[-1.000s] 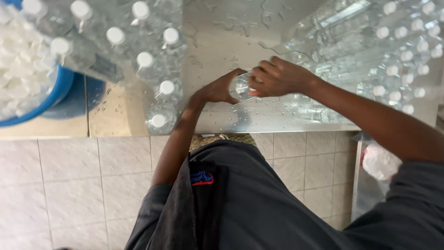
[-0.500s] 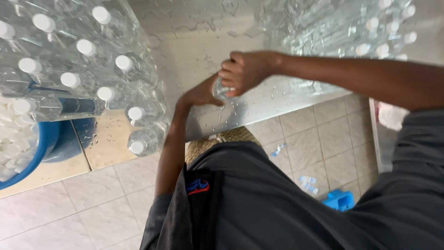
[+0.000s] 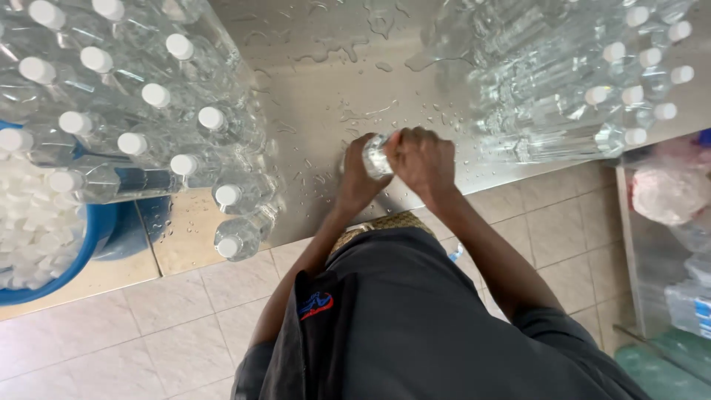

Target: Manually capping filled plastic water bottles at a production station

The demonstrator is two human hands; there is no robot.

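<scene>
A small clear bottle [image 3: 375,154] sits between the two hands above the wet steel table [image 3: 326,81], just in front of the person's body. The left hand [image 3: 358,178] wraps its body from the left and below; the right hand [image 3: 424,159] is closed over its other end from the right, fingers curled tight. The bottle's long axis runs roughly left to right, tilted slightly up. Both hands touch it equally. Stacks of capped bottles [image 3: 148,111] lie well apart to the left, more bottles [image 3: 592,89] to the right.
</scene>
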